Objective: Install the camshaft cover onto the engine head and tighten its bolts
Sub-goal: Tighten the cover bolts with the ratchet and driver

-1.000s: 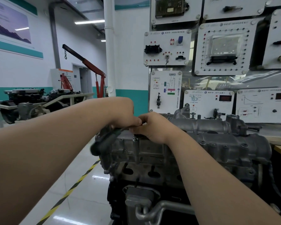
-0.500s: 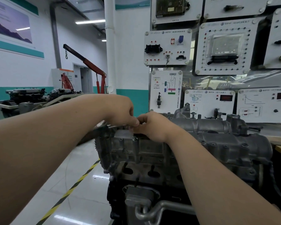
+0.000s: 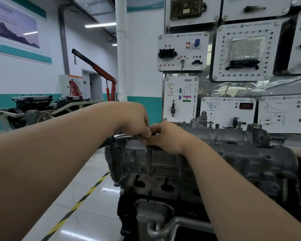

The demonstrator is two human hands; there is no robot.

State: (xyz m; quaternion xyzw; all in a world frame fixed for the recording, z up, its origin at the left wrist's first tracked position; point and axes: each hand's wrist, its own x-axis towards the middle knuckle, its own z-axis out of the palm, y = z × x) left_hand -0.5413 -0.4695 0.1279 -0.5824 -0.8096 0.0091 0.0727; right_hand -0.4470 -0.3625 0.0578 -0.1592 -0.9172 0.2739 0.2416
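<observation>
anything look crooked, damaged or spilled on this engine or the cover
Nothing stands out. The camshaft cover sits level on the engine head, no visible gap, crack or spill. The left hand and right hand hold a ratchet at its left end.

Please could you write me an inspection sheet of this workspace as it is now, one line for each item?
Surface: glossy light floor with a yellow-black stripe; no table seen under the engine.
Job's things: grey cast-metal camshaft cover sits on grey engine head; chrome ratchet wrench with dark handle at the cover's left end.
Clutter: nothing seen.
Hands: left hand grips the wrench near its head; right hand has its fingers curled beside it, and what they hold is hidden.
Cables: nothing seen.
Surroundings: white training panels, red engine crane, second engine on a stand.
</observation>
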